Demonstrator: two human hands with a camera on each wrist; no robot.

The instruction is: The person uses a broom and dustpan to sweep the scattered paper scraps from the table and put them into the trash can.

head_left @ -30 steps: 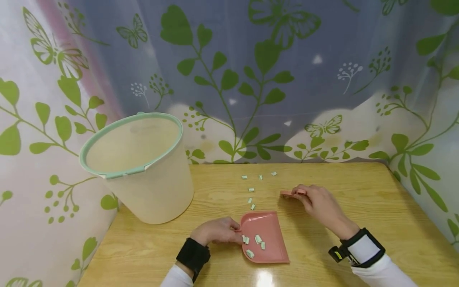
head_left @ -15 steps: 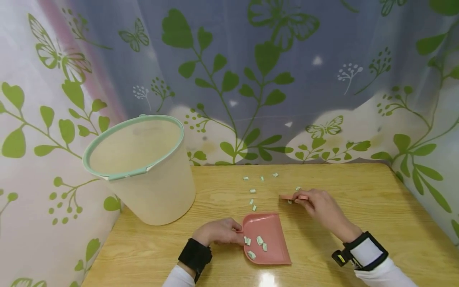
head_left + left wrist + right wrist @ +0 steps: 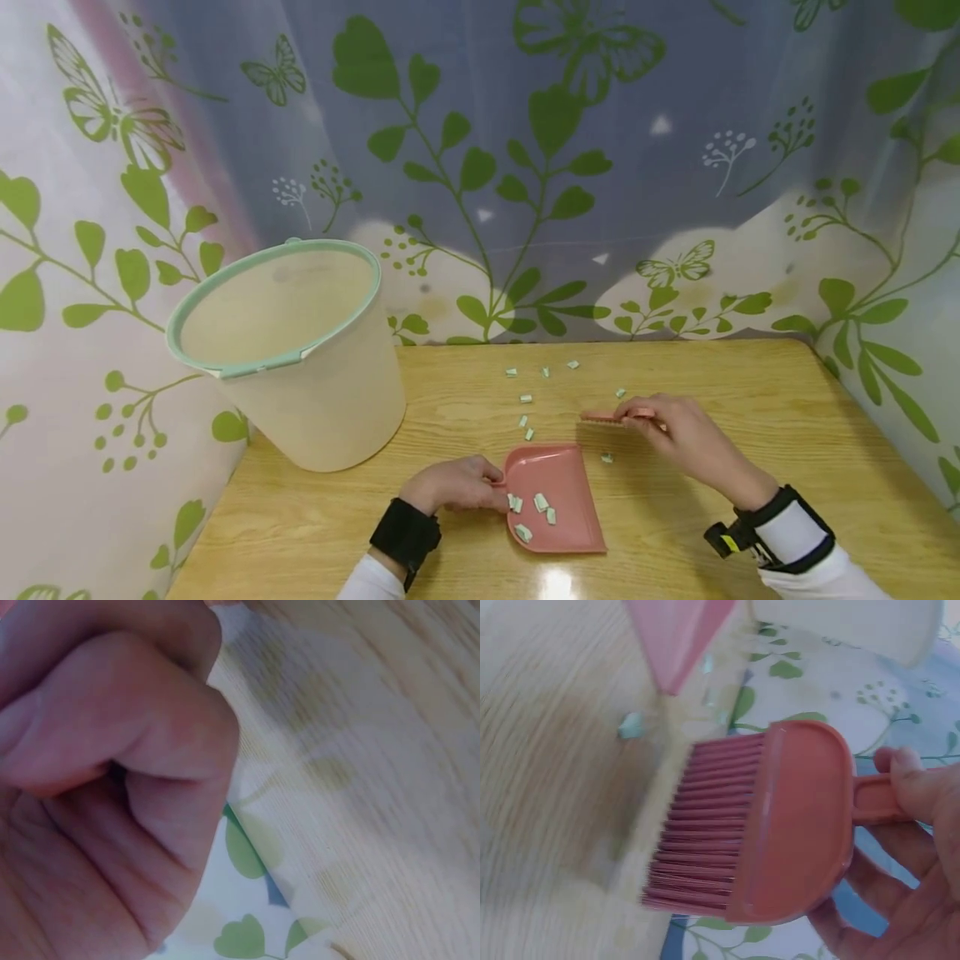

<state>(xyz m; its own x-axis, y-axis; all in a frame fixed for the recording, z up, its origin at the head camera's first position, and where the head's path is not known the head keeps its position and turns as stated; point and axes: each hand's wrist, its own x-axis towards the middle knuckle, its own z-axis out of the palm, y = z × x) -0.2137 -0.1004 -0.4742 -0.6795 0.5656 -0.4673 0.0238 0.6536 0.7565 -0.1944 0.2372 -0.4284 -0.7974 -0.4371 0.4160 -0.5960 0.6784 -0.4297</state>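
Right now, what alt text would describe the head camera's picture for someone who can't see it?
The fingers of a person's left hand hold a pink dustpan with pale green scraps in it; those of the right hand hold a pink brush near the pan. More scraps dot the wooden table. A pale bucket stands at left, before a leaf-patterned curtain.

The head camera looked forward and down from up high, with the table (image 3: 300, 533) along the bottom and the curtain (image 3: 450, 208) across the top. The left wrist camera was so close that the left hand (image 3: 135, 750) filled the left side. The right wrist camera looked closely at the brush (image 3: 795, 817) in the middle. The head view and this one both showed the brush and the pink dustpan (image 3: 566, 483).
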